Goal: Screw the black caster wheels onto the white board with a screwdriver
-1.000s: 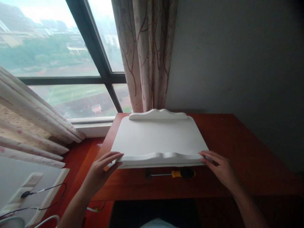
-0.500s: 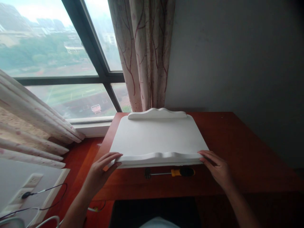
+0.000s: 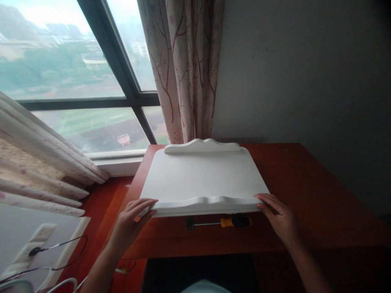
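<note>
A white board with scalloped raised edges (image 3: 201, 179) lies flat on the red-brown desk (image 3: 308, 195). My left hand (image 3: 131, 221) grips its near left corner, fingers curled over the edge. My right hand (image 3: 279, 217) grips the near right corner the same way. A screwdriver with a yellow and black handle (image 3: 227, 222) lies on the desk just under the board's near edge, between my hands.
A wall stands behind the desk on the right. A patterned curtain (image 3: 186, 69) hangs behind the board, beside a large window (image 3: 70, 73). To the lower left are a wall socket with a plugged cable (image 3: 33, 250) and another curtain.
The view has shifted slightly. My left hand has slid a little lower on the corner; both hands keep hold of the board, which has hardly moved.
</note>
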`<state>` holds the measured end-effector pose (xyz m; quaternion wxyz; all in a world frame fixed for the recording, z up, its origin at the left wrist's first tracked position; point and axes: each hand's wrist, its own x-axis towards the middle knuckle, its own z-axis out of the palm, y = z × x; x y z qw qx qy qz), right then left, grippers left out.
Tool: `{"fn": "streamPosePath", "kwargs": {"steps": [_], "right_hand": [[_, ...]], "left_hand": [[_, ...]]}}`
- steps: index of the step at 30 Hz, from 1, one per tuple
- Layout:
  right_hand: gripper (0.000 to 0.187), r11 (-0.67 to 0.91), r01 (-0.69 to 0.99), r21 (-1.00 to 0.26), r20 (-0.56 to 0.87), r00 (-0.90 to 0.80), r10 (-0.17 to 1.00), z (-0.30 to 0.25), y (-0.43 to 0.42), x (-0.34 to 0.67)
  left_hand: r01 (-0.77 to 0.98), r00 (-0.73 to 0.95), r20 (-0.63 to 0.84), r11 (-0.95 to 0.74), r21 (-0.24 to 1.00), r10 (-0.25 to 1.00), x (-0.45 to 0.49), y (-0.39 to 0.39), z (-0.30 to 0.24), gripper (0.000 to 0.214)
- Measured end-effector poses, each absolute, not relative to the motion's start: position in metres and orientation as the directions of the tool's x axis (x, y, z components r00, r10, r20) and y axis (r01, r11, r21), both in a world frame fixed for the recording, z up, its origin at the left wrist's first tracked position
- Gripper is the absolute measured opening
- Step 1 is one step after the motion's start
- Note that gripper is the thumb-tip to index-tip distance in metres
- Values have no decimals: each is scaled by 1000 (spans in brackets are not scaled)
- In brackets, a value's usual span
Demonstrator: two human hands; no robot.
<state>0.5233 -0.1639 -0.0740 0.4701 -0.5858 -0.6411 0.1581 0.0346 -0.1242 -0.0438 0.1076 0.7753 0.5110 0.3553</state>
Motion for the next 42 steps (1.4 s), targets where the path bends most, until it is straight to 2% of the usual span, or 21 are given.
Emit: {"fn": "streamPosePath", "kwargs": {"steps": [5,12,20,31,34,36,39,42], "right_hand": [[21,258,617,-744,407,112,907,-75,-165,524],[22,251,647,-720,397,87,914,-70,-165,524],[14,308,591,-746,436,84,896,-66,-163,524],[24,207,617,-759,344,111,932,-62,-165,524],[27,152,584,-797,262,107,959,-57,-163,533],[30,98,551,-829,228,171,959,-56,-158,544],[37,-3,462,-887,163,320,933,-59,-141,563],[42,-90,400,-912,72,371,926,-64,-116,574]], "left_hand": [[722,226,424,-443,531,877,34,-122,-43,29],[704,186,365,-383,599,912,36,-121,-39,35],[625,194,360,-398,672,912,46,-121,-23,26],[597,146,294,-321,735,945,43,-121,-26,30],[567,38,263,-238,789,964,41,-118,-24,33],[530,-93,220,-139,837,971,39,-113,-25,37],[434,-268,91,36,900,959,35,-96,-31,49],[301,-340,-49,158,940,939,30,-75,-41,66]]}}
